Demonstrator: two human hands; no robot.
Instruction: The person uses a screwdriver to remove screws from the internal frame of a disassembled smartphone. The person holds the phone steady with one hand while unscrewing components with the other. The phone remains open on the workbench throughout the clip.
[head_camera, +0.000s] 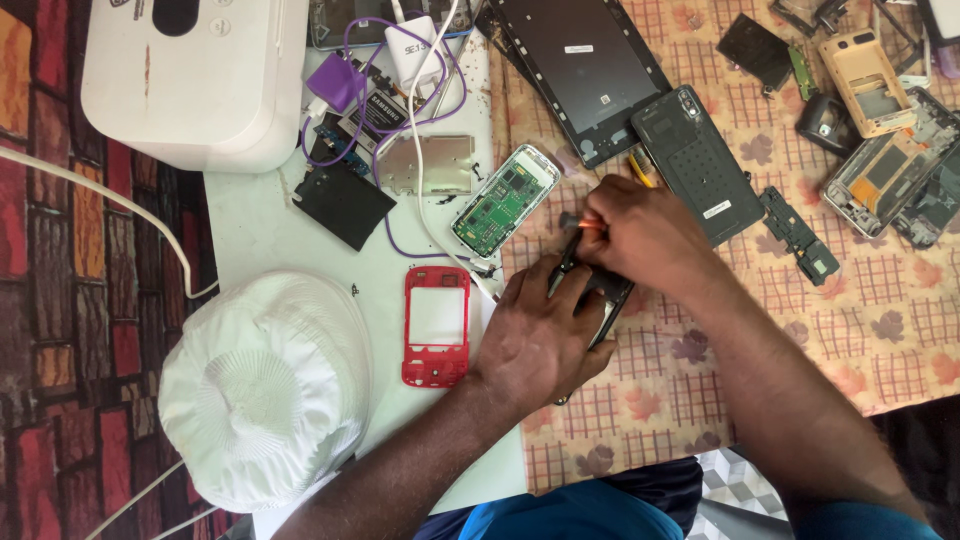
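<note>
At nine o'clock a white hat (265, 385) lies on the white board (250, 225), with a white box-like device (190, 75) up at eleven. Moving right, a red phone frame (436, 326) sits just left of centre, and above it a small phone with its green circuit board bare (503, 200) lies tilted, near a tangle of purple and white cables (400, 90). At centre the left hand (540, 335) presses flat on a dark opened phone (600, 295), fingers spread over its lower half to pin it to the checked cloth (880, 330). The right hand (640, 235), at about one o'clock from it, is closed tight round an orange-handled tool (585, 224) whose tip meets the phone's upper edge. That phone looks light, thin and stiff, its edges smooth and prone to slide on cloth, its insides likely delicate; holding it by the frame sides seems safest. Further right lie a large black back panel (585, 70), a dark rear cover (695, 165) and, at two o'clock, more stripped phone bodies (885, 170)
</note>
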